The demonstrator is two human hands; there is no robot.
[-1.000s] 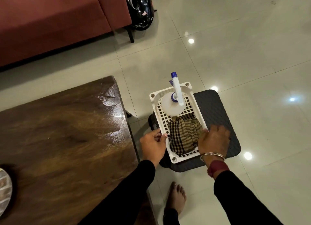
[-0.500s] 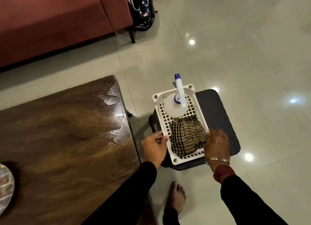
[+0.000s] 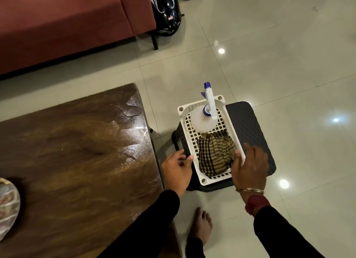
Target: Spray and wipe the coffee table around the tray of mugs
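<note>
A white plastic basket (image 3: pixel 221 180) stands on a low dark stool (image 3: pixel 250 126) right of the wooden coffee table (image 3: pixel 77 151). Upright at the basket's far end is a white spray bottle (image 3: pixel 202 120) with a blue nozzle. A brown checked cloth (image 3: pixel 213 153) lies crumpled at the near end. My left hand (image 3: pixel 178 171) grips the basket's left wall, thumb on the rim. My right hand (image 3: pixel 250 165) holds the right rim, thumb inside by the cloth and fingers outside over the stool.
A pale round tray edge (image 3: pixel 7 207) shows at the table's left border. A red sofa (image 3: pixel 67 20) stands beyond the table, with a black helmet (image 3: pixel 167 12) beside its leg. My bare foot (image 3: pixel 201 227) is on the glossy tiled floor below the stool.
The basket has slid a little to the right on the stool, and both hands moved with it. My right thumb now reaches further inside the rim.
</note>
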